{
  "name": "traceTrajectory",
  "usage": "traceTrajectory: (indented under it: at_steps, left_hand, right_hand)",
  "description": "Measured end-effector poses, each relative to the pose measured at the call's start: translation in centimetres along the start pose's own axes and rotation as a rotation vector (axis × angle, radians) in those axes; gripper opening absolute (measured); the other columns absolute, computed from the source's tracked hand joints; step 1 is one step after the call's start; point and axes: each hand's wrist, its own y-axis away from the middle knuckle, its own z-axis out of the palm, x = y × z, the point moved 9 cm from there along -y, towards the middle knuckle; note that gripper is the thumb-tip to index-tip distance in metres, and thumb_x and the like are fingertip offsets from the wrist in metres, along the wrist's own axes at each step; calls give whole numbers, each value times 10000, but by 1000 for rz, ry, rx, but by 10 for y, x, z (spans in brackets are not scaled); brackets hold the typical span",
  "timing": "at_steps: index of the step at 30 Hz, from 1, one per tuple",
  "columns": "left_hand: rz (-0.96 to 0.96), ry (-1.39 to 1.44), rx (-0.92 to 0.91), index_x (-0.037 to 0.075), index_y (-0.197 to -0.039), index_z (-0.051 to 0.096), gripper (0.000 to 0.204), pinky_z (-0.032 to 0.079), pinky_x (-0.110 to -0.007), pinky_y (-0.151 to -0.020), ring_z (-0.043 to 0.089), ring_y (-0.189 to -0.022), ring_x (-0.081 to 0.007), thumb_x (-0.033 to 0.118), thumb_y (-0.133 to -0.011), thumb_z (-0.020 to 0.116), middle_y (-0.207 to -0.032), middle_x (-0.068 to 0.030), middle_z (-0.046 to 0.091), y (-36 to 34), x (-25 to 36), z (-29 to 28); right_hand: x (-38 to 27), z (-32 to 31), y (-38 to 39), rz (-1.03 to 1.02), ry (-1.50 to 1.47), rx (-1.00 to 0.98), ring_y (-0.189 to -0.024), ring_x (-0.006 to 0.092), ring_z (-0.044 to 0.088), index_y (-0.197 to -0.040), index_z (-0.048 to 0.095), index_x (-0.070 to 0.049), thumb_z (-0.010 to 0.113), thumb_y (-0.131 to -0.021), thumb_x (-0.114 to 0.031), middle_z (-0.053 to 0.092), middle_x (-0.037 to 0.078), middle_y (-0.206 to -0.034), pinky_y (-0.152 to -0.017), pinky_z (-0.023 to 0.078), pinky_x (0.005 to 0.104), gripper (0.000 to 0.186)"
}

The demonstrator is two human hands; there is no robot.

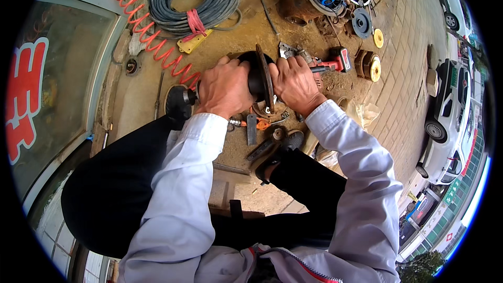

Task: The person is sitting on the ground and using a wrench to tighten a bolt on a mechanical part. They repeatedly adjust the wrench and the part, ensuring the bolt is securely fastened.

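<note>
Black and rust-brown, the flanged drum [255, 83] sits between both hands, in front of the body and just above the dirt-covered ground [249, 36]. From my remote post I see its round flange [265, 76] nearly edge-on, upright in view with its top leaning slightly left, so I read the long axis as running left to right: the black body points left, the flange faces right. The left hand [225, 88] is closed over the body, knuckles up; the right hand [294, 85] is curled almost into a fist on the flange side. Both have hold of the part, though I cannot make out the hidden fingertips. Beside the right hand lies a red cordless tool [330, 66], and a red coiled hose [168, 63] runs toward the left hand.
</note>
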Motion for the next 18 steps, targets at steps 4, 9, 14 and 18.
traceTrajectory:
  at_steps: [4,9,14,18]
  left_hand:
    - [13,13,25,94,-975,731,395,566,-462,-838,670,-1011,-335,342,-692,852,-987,-108,738,2,2,0]
    - [25,33,5,82,-1018,739,440,560,-465,-846,667,-1008,-342,342,-685,862,-996,-117,743,0,9,-1]
    - [8,-4,-4,72,-995,720,399,571,-466,-867,672,-1055,-340,317,-702,838,-1015,-130,729,2,8,-3]
    - [-12,-2,-30,72,-1011,720,405,565,-466,-884,668,-1060,-346,309,-702,833,-1033,-135,728,4,12,-9]
  right_hand:
    - [2,-1,1,90,47,-22,-695,291,624,-831,576,-77,629,-855,-136,575,96,-747,-665,498,421,83]
    - [26,35,-20,69,-765,-888,-702,346,691,-796,647,-1,734,-817,-172,699,146,-737,-646,557,454,193]
    - [41,11,-7,68,-538,-645,-726,318,709,-995,705,-29,713,-870,-141,690,153,-731,-712,580,455,167]
    - [71,-34,39,122,-219,-231,-851,320,731,-1075,709,-41,653,-891,-35,742,146,-962,-951,567,468,192]
